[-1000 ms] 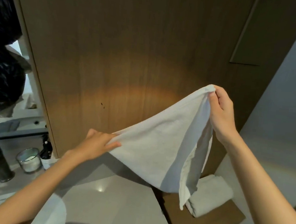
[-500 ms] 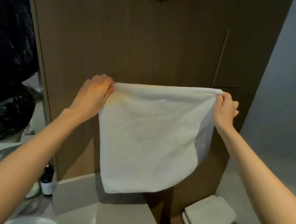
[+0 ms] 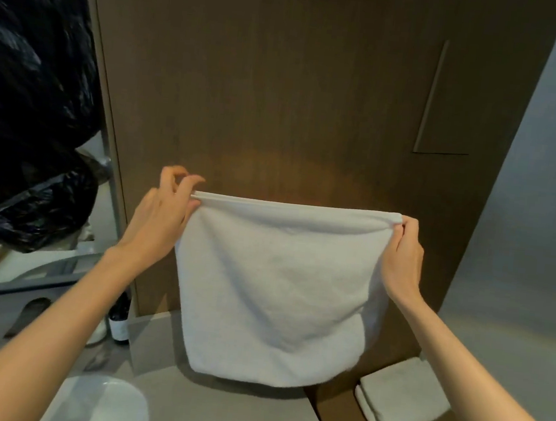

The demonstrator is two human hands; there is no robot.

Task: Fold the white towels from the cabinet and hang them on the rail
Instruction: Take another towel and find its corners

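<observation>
Towel (image 3: 276,288), white terry, now level between left hand (image 3: 160,222) and right hand (image 3: 404,256), each pinching a corner; next fold likely.

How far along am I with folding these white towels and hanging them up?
Done, it seems: one folded towel lies on the wooden ledge at lower right. In hand: your left hand and right hand pinch the top corners of a second white towel, doubled over and hanging flat before the wood panel. Left: finishing its fold and hanging both; no rail is in view.
</observation>
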